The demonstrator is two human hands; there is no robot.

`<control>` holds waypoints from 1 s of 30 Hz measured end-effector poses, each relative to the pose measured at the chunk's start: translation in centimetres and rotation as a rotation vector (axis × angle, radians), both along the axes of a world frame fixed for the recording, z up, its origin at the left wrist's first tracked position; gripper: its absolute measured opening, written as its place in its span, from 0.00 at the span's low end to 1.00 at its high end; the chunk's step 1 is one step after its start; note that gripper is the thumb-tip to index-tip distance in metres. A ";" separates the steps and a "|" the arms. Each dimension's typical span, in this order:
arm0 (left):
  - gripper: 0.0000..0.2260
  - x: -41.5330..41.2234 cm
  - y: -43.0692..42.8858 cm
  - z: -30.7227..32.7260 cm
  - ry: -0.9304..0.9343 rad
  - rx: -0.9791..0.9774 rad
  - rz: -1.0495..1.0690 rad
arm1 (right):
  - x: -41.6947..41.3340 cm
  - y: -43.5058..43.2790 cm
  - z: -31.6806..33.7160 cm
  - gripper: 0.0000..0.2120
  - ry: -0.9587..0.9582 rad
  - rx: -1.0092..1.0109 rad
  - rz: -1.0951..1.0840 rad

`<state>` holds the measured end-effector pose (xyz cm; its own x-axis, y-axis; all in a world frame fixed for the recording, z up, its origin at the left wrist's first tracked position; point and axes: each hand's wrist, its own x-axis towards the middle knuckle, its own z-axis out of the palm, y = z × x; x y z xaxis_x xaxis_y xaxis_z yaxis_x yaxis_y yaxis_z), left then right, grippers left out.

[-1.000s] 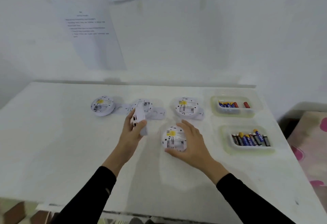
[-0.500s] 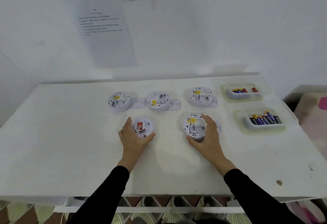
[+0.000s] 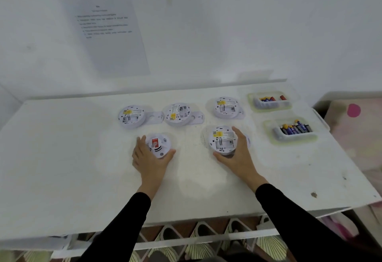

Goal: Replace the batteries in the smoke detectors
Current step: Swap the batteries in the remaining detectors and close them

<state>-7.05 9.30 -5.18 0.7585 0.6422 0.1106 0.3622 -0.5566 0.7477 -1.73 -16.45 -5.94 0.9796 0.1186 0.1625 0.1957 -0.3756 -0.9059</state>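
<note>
Smoke detectors [image 3: 177, 113] lie on a scuffed white table [image 3: 62, 158] against a white wall [image 3: 248, 34] with a taped paper sheet [image 3: 107, 34] — three in a back row, two in front. Left hand [image 3: 152, 159] cups the face-up front-left detector [image 3: 158, 144]; right hand [image 3: 237, 155] grasps the back-up front-right detector [image 3: 222, 139]. Two battery trays [image 3: 268, 107] sit at the right.

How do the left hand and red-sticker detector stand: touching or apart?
Touching. Head view: left hand cups the detector, thumb and fingers against its rim.

White smoke detectors [image 3: 132, 120], yellow labels [image 3: 126, 112]; red sticker [image 3: 154, 142]. Blue-yellow batteries [image 3: 293, 129]. Black sleeves [image 3: 128, 220]. White table [image 3: 62, 158].
</note>
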 end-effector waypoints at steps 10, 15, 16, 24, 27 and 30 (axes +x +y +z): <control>0.14 3.3 -10.1 4.4 -0.147 -0.588 -0.451 | 0.5 -1.2 1.1 0.46 0.021 0.105 0.023; 0.23 6.6 -13.2 6.4 -0.057 -1.225 -0.470 | 2.0 -2.5 5.2 0.45 -0.127 0.111 -0.047; 0.27 7.1 -13.9 7.1 -0.045 -1.377 -0.523 | 2.5 -2.9 6.0 0.46 -0.165 0.101 -0.035; 0.30 12.1 -19.7 9.3 -0.121 -1.773 -0.508 | 6.8 -7.1 8.1 0.45 -0.226 -0.065 0.030; 0.30 13.9 -20.7 9.0 -0.152 -1.794 -0.473 | 9.9 -9.5 8.9 0.27 -0.241 0.017 0.030; 0.28 15.4 -21.3 9.0 -0.182 -1.826 -0.450 | 15.7 -12.8 8.9 0.18 -0.220 -0.063 -0.165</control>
<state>8.39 -12.04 3.77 0.9397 -0.1673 -0.2983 0.2947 0.8387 0.4580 13.95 -29.23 2.94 0.9285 -0.0233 0.3706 0.3164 -0.4727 -0.8225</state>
